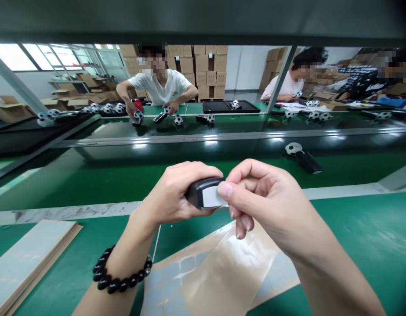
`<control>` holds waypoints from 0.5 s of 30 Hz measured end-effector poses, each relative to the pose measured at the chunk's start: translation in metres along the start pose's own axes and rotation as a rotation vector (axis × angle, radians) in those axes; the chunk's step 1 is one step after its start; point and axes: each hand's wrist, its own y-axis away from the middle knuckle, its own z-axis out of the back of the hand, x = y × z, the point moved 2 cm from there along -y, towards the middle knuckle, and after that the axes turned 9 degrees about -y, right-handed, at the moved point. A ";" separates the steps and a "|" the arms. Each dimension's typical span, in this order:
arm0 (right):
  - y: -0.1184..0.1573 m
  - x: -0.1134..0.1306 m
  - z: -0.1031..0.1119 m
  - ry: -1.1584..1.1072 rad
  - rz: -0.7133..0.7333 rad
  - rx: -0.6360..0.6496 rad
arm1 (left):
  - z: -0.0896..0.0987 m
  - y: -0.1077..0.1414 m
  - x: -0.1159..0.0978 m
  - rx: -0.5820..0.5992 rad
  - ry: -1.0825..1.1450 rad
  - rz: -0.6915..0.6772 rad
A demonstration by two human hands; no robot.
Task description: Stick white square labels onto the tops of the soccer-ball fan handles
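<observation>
Green table (364, 237) below, left hand (176, 188) gripping a black device (193, 195), right hand (270, 191) pinching its pale sticker (209, 197).

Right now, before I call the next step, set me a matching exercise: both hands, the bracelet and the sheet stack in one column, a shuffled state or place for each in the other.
Column one
1. Left hand
2. Right hand
3. Bracelet
4. Sheet stack

Column two
A. Lying on the green table, at the picture's left edge
B. Touching the pale label
C. Black and beaded
D. Wrapped around the black piece

Pairs: 1-D, 2-B, 3-C, 4-A
</observation>
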 end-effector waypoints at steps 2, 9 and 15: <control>0.001 0.000 0.000 0.020 0.014 0.003 | 0.000 0.000 0.000 -0.004 0.001 0.003; 0.001 0.006 0.007 0.221 0.213 -0.066 | 0.000 0.004 0.003 -0.031 0.062 0.015; 0.003 -0.003 -0.003 0.380 0.218 -0.064 | -0.002 0.005 0.002 -0.060 0.155 0.034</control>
